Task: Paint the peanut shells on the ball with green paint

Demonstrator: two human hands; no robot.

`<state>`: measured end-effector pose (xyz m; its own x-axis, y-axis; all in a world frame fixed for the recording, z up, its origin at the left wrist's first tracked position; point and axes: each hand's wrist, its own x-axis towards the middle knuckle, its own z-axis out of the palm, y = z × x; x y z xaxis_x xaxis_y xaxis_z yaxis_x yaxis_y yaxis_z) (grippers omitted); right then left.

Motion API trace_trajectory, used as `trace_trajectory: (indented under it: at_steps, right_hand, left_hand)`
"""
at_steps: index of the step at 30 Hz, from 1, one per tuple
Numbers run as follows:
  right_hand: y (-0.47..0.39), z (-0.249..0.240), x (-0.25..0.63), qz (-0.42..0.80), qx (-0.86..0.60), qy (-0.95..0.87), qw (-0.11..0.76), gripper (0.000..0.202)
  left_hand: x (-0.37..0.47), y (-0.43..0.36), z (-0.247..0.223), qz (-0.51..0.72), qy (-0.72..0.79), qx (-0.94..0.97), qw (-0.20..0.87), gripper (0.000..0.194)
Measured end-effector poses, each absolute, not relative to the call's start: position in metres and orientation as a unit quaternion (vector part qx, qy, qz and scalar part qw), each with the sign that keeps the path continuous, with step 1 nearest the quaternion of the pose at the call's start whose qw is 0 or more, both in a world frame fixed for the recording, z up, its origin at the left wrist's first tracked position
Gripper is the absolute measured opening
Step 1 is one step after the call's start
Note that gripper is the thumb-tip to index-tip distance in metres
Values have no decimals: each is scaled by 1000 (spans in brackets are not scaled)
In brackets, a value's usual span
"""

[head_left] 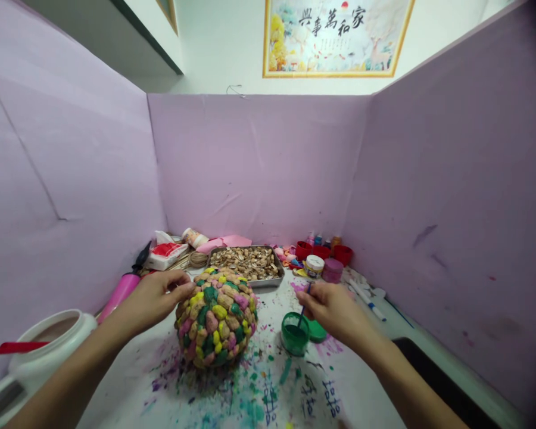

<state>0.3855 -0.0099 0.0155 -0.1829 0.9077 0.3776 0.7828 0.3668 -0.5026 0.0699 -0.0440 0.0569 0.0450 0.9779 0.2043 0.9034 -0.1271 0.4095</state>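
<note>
A round ball covered in peanut shells [217, 319] sits on the paint-spotted white table; its shells are green, yellow, pink and bare tan. My left hand [174, 290] rests against its upper left side, thumb and fingers touching the shells. To the right, my right hand [324, 300] pinches a thin blue paintbrush [302, 311], whose tip dips into a small open jar of green paint [295, 333]. Beside the jar lies its green lid [317, 331], partly behind my right hand.
Behind the ball stands a metal tray of peanut shells [250, 263]. Red cups [343, 255], a white tub [314, 266] and a purple jar [333, 270] cluster at back right. A white pot [49, 351] and a pink pump [120, 295] stand left. Lilac panels [259, 161] enclose the table.
</note>
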Motion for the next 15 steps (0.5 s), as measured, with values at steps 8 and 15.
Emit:
trace_trajectory:
  at_steps: [8,15]
  right_hand:
    - [-10,24,397,105,-556,-727,390,42]
    - [-46,45,388,209,-400,-618,643,29]
  left_hand:
    - [70,-44,55,226,649,720,91,34]
    - [75,-45,53,244,641,723,80,33]
